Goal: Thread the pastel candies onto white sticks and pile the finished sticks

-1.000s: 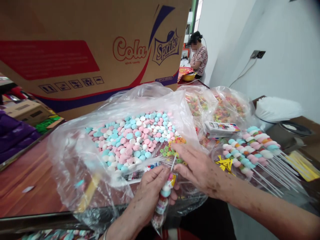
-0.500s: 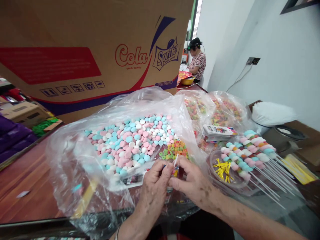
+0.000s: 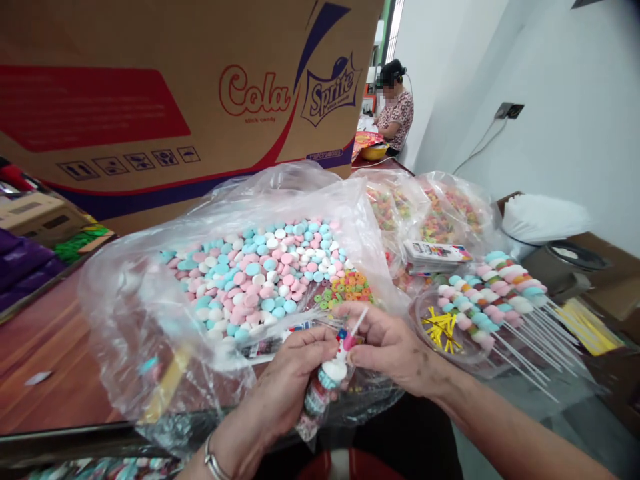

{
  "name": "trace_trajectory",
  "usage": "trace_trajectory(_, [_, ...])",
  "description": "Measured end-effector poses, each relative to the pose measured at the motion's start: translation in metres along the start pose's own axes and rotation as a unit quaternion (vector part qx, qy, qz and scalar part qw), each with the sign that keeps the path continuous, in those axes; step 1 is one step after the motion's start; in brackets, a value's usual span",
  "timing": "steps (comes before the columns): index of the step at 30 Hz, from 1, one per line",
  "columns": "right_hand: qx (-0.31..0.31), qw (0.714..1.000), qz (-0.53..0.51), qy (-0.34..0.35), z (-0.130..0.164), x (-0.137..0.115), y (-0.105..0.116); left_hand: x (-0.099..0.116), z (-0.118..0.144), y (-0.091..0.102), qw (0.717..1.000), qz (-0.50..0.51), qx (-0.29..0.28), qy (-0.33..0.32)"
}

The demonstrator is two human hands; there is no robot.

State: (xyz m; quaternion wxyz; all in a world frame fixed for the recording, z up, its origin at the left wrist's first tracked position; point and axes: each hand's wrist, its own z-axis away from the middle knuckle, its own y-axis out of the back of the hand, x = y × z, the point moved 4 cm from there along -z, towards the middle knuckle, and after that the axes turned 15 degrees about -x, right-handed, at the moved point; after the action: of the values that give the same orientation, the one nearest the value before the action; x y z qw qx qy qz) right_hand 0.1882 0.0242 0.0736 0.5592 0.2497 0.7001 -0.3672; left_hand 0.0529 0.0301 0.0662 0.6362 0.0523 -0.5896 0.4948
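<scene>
The person at the table has the left hand (image 3: 293, 373) closed around a candy skewer (image 3: 330, 375) in a clear printed wrapper, tilted in front of the body near the table's edge, its white stick (image 3: 360, 322) poking up past the gathered neck. The right hand (image 3: 383, 340) curves about that neck, thumb and fingers somewhat apart on either side of the stick; whether they pinch it I can't tell. I'd judge this one nearly done: sweets threaded, wrapper on, only the neck looking unsettled, and from here I can't make out any tie around it. Just right of the hands, a round clear dish (image 3: 419, 320) holds loose yellow ties (image 3: 444, 331), and beside it lie rows of candy skewers (image 3: 500, 293), threaded but seemingly unwrapped, so I reckon a good number are left. Near them sits a stack of printed packets (image 3: 437, 253). Plenty of loose sweets remain too: pink, blue and white discs (image 3: 255, 270) spread on the clear plastic, with small fruit-coloured rings (image 3: 350, 288) close behind the hands. Below the table's near edge, more coloured candies (image 3: 100, 469) show, though too little to say whether they're finished.
</scene>
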Motion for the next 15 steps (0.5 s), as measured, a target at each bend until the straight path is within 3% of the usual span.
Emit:
trace_trajectory(3, [-0.048, 0.977, 0.204, 0.022, 0.005, -0.011, 0.001, -0.003, 0.001, -0.002, 0.994, -0.004, -0.067, 0.084])
trace_trajectory(7, [-0.031, 0.927, 0.367, 0.063, 0.011, -0.023, -0.002, -0.004, 0.003, -0.001, 0.985, 0.009, -0.138, 0.102])
trace_trajectory(11, [-0.011, 0.909, 0.413, 0.057, 0.013, -0.023, -0.005, -0.003, 0.006, 0.001, 0.979, 0.006, -0.17, 0.11])
trace_trajectory(15, [0.037, 0.919, 0.387, 0.064, 0.015, -0.019, -0.007, 0.0, 0.008, -0.001, 0.974, -0.031, -0.176, 0.136])
